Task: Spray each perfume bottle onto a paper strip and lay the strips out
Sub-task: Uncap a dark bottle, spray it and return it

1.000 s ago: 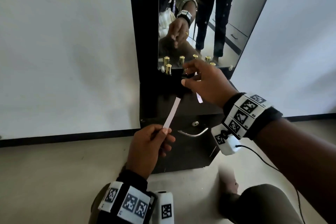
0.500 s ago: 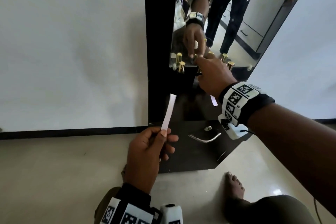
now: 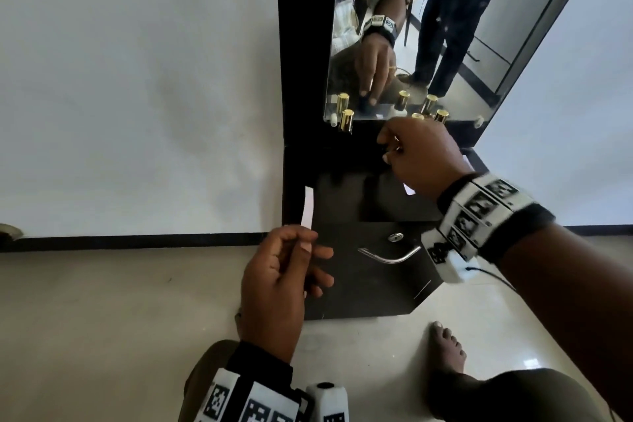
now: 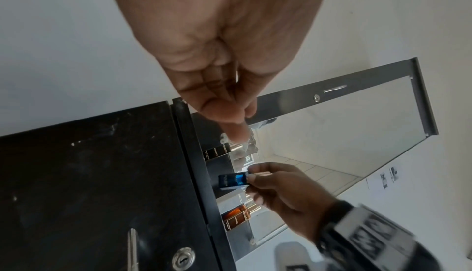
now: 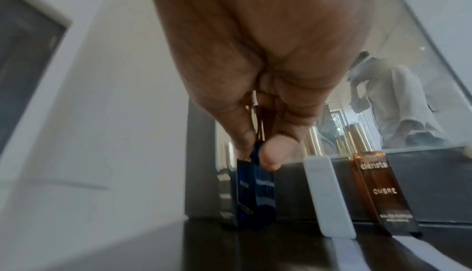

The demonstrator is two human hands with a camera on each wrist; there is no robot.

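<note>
My left hand (image 3: 308, 240) pinches a white paper strip (image 3: 308, 211) upright in front of the black cabinet. My right hand (image 3: 390, 151) grips a dark blue perfume bottle (image 5: 255, 190) by its top, thumb (image 5: 270, 157) on its face. The bottle's base is at the black shelf (image 5: 268, 245); I cannot tell whether it touches. In the left wrist view the blue bottle (image 4: 233, 180) stands in a row between a black bottle (image 4: 215, 152) and a white bottle (image 4: 233, 200). An amber bottle (image 5: 383, 192) is on the far side of the white bottle (image 5: 327, 196).
A mirror (image 3: 445, 10) rises behind the bottles and reflects their gold caps (image 3: 346, 120) and another person standing. Two paper strips (image 5: 349, 255) lie on the shelf in front of the white and amber bottles. Below is a cabinet door with a metal handle (image 3: 390, 255). My bare foot (image 3: 445, 346) rests on the floor.
My right hand has carried the blue bottle back to the row by the mirror. My left hand still holds the strip in about the same place.
</note>
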